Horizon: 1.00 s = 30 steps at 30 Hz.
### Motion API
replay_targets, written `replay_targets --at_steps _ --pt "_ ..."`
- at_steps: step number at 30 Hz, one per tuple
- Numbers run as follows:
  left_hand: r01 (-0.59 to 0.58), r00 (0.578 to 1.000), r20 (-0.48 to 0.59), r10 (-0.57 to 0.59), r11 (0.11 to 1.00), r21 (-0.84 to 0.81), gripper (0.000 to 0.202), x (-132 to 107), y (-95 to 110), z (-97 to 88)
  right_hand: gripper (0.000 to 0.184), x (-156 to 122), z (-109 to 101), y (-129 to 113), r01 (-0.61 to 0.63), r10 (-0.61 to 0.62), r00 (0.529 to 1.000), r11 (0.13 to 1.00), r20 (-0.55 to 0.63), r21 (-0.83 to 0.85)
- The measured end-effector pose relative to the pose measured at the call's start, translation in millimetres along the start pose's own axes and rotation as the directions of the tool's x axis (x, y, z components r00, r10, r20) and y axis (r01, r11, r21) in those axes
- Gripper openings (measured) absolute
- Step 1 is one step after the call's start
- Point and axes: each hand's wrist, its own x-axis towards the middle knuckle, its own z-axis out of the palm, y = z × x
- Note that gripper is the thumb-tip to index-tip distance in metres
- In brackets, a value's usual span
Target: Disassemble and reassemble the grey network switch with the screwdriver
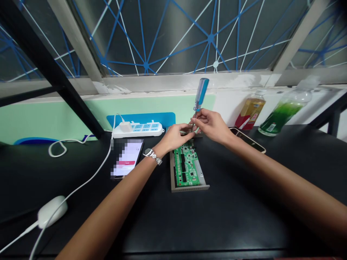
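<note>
An open grey metal case (171,173) holding a green circuit board (187,166) lies on the black table. My right hand (213,124) is closed around the shaft of a blue-handled screwdriver (201,94), held nearly upright over the board's far end. My left hand (176,137), with a watch on its wrist, has its fingers pinched together at the screwdriver's tip by the case's far edge. What that pinch holds is too small to see.
A lit phone (127,159) lies left of the case, a second phone (248,141) to the right. A white power strip (138,129) with cables sits at the back, and a white adapter (51,211) at front left. Two bottles (251,113) (284,112) stand at back right.
</note>
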Motion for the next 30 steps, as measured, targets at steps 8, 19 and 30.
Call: replay_targets --at_steps 8,19,30 --pt "0.061 0.998 -0.003 -0.061 0.998 0.016 0.012 1.8 -6.4 -38.8 0.033 -2.4 8.8 -14.2 -0.002 0.010 0.998 0.992 -0.062 0.130" --pt "0.052 0.959 0.270 -0.084 0.991 0.124 0.013 -14.6 -2.6 -58.4 0.029 8.5 50.0 -6.2 0.076 -0.077 0.997 0.994 0.014 0.081" --pt "0.054 0.980 0.182 -0.076 0.991 0.124 0.012 -15.5 -6.4 -52.5 0.024 7.5 50.5 -6.5 0.095 -0.097 0.995 0.993 0.034 0.067"
